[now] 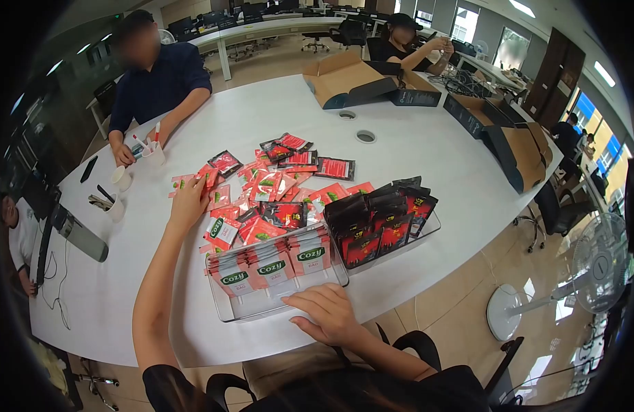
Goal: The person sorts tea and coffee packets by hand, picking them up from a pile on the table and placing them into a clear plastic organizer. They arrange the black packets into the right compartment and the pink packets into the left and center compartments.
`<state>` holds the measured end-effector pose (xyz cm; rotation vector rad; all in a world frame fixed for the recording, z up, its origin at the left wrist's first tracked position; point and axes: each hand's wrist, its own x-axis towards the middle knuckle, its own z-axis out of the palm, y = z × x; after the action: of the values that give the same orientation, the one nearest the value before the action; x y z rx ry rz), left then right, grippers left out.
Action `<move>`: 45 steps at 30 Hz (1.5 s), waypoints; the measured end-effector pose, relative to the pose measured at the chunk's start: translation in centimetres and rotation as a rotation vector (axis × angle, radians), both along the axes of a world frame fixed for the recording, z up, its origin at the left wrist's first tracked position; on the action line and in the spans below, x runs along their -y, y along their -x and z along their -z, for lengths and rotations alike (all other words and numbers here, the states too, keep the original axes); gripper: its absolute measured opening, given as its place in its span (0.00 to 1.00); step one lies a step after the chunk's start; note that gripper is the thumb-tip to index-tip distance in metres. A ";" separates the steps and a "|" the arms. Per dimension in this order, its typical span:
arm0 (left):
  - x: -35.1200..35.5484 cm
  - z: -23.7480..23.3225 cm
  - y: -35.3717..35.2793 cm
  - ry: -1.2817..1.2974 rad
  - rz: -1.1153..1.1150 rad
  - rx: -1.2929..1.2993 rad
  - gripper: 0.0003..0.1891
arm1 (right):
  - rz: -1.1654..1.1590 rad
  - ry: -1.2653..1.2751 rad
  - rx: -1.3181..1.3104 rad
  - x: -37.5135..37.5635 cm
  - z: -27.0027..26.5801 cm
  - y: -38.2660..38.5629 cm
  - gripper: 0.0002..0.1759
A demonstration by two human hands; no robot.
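Head view: left hand (pixel 188 202) lies stretched out on the loose sachets (pixel 276 185) heaped mid-table (pixel 413 144), fingers close together on a red one; whether they pinch it I cannot tell. Right hand (pixel 327 312) rests at the near rim of the clear tray (pixel 224 310), fingers bent and together, holding nothing. Cozy packets (pixel 272 268) stand in rows inside it, with black packets (pixel 379 220) just beside

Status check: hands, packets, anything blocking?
Left hand on packet pile, grip unclear. Right hand open, resting at tray near edge. Cozy packets upright in tray, dark packets alongside. Nothing blocking either hand.
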<state>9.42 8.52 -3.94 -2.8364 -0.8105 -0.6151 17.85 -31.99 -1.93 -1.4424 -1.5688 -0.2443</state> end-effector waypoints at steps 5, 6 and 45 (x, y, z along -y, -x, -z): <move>0.4 -0.6 -0.2 0.076 0.020 -0.012 0.24 | 0.011 -0.015 0.013 -0.1 0.2 0.1 0.19; 0.3 -0.6 -0.2 0.093 0.024 -0.010 0.24 | 0.013 -0.019 0.015 -0.1 0.2 0.1 0.20; 27.9 -0.4 11.9 0.761 0.096 1.283 0.12 | -0.382 -1.256 0.168 13.4 -17.8 0.9 0.21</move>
<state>-2.47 -19.40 -3.56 -2.7358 -1.1947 -2.7524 16.97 -45.38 15.88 -0.1469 -1.3210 -0.9280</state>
